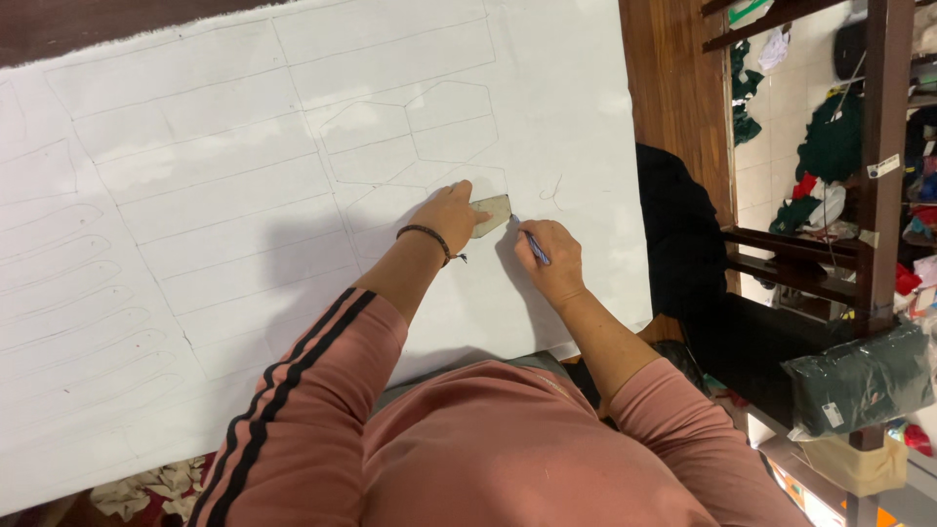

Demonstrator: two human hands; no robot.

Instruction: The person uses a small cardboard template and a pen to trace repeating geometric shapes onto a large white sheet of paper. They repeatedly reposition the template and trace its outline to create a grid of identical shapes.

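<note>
A: We log the left hand (451, 213) first. It presses flat on a small grey template (491, 214), fingers spread over its left part, pinning it to the white fabric (244, 195) spread over the table.

B: We note the right hand (552, 262) just to the right of it, closed narrow around a blue pen (536, 248). The tip points up and left, toward the template's lower right edge.

A: Agreed. The template lies up and left of the pen grip, very near. Whether the tip touches the edge, we cannot tell; the fingers hide it.

B: Long axis of the template runs roughly left to right, tilted slightly upward to the right. The pen lies across that, slanted.

A: The left hand is the nearer one, resting on the piece. The right is just beside it, apart from it.

B: Around them, we see traced outlines (410, 132) of the same shape above, and long rounded strips drawn further left.

A: A dark wristband (426, 234) sits on the left wrist; pink sleeves with black stripes (293, 381). Wooden shelving (869, 146) with clothing stands well off to the right.
</note>
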